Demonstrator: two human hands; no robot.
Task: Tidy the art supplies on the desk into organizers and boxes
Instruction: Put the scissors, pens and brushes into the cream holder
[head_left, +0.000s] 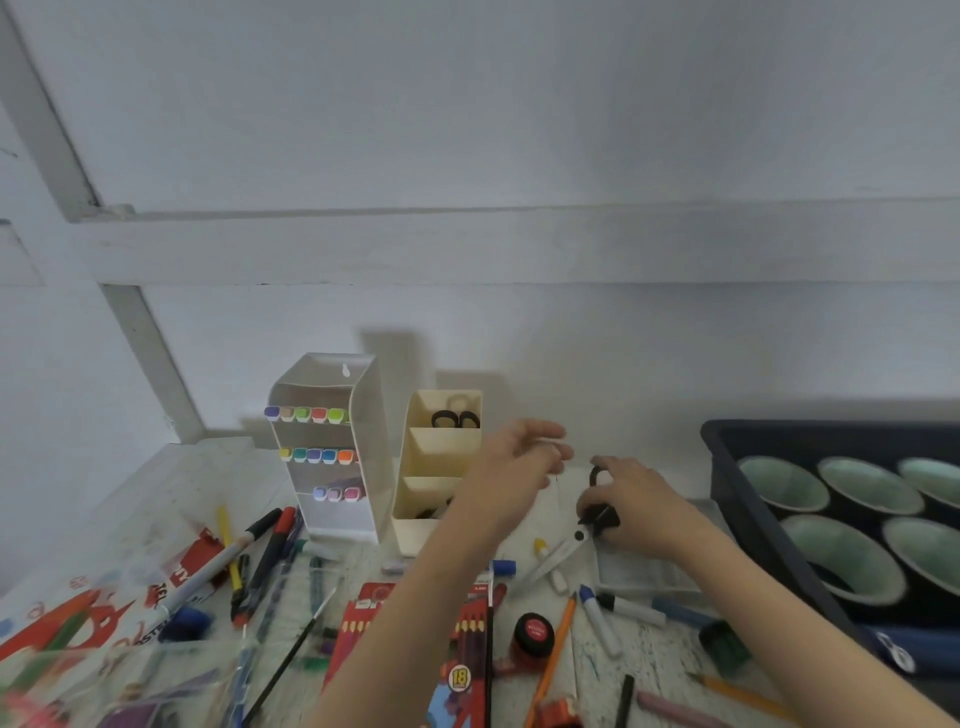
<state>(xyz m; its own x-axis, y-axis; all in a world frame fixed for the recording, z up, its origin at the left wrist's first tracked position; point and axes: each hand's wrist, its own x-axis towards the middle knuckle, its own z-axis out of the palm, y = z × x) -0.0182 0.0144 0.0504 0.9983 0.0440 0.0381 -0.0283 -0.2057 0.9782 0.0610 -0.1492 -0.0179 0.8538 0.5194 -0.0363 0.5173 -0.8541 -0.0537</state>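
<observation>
gripping black-handled steel scissors (576, 538) by the handles near the back edge of the white desk (208, 483): right hand (641, 506), fingers curled. left hand (511, 462) hovered beside the cream tiered plastic organizer (415, 525), fingers loosely spread, nothing visibly held. judged early: coloured markers (311, 414) racked in white organizer (363, 441); pens (265, 556), pencils (553, 660), brushes (291, 654) lay strewn toward the front edge.
</observation>
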